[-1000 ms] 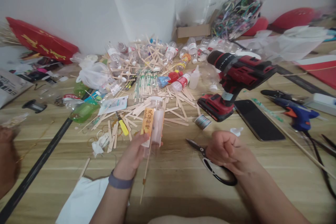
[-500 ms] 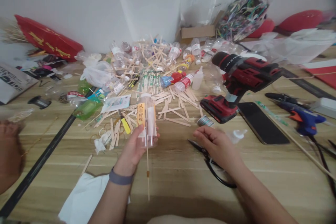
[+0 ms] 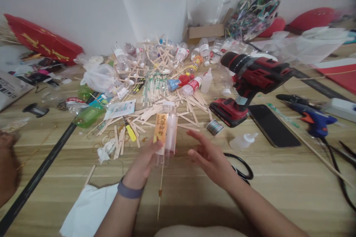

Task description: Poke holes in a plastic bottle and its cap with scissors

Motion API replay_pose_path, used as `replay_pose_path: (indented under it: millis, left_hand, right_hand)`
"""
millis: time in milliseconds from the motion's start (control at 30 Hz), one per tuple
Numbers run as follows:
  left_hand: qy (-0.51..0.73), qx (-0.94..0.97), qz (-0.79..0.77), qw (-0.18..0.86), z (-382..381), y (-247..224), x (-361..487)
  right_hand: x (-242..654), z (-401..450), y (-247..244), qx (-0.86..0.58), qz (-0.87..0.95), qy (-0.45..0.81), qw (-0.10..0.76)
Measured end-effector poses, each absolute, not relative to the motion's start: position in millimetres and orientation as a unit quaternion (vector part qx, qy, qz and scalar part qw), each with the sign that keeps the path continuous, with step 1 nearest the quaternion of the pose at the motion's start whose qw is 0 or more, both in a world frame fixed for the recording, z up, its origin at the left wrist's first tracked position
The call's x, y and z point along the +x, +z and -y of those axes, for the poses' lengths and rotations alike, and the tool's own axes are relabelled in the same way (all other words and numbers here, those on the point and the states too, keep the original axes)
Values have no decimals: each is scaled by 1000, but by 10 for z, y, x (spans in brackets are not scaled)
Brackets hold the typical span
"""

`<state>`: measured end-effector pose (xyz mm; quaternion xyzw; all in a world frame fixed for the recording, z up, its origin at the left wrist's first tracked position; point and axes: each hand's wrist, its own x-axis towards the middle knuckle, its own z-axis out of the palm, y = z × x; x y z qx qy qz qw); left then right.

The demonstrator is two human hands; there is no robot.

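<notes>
My left hand grips a clear plastic bottle with an orange label, held upright above the wooden table. A thin wooden skewer sticks out below the bottle and hangs toward me. My right hand is open, fingers spread, just right of the bottle and not touching it. Black-handled scissors lie on the table behind that hand. A small white squeeze bottle lies a little further right.
A heap of wooden sticks and empty bottles fills the middle back. A red cordless drill, a wire spool, a black phone and a blue glue gun lie at right. A long black rod crosses the left.
My right hand left the scissors, opened and moved left toward the bottle. The left hand kept hold of the bottle and turned it slightly.
</notes>
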<state>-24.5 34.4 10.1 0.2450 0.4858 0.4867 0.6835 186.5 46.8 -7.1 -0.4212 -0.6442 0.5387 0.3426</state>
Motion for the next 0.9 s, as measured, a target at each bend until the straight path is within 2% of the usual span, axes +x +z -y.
replay_pose_path:
  millis: [100,233,367,533,667,900]
  left_hand:
    - [471,271,-485,685,-323,113,-198]
    - [461,268,-505,679,-330,90,-208]
    - [445,286,-502,684,-333,69,-227]
    - [407,331,-484,700,-310,86,-195]
    - [387,326,-494,707,-319,85,-176]
    - [425,261,-538,679,-348,77,-195]
  right_hand:
    - [1800,-412,-77,-372,603,619,340]
    - [1794,-392,-68,-402,649,550,340]
    - [1810,-415,-99,-446,642,489,388]
    - [1792,-455,-126,-457,630,474,412]
    - [1785,-409,-69,-427,647,489,400]
    - [1803,-276,58,-340,668,572,333]
